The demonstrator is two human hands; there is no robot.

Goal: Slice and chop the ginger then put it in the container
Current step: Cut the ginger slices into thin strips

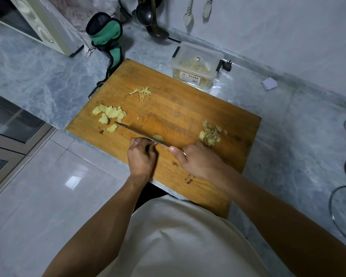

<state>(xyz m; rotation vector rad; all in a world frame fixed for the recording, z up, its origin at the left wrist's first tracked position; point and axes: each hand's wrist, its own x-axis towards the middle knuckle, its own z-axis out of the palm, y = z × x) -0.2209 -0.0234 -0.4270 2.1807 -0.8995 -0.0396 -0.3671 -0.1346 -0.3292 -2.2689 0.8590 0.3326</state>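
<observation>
Board [188, 108] left to right: slice pile [109, 115] uncut, slivers [142, 93] done, small stack [158, 138] under knife [136, 132], right pile [209, 134] uncut.

Left hand [141, 156] curls fingertips on that stack; right hand [196, 160] grips the knife handle.

Roughly halfway: container [197, 64] behind the board is lidded with shreds inside, 3 piles to go.

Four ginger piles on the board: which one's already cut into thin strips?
The far pile, nearest the container: thin slivers. The left and right piles are flat slices.
</observation>
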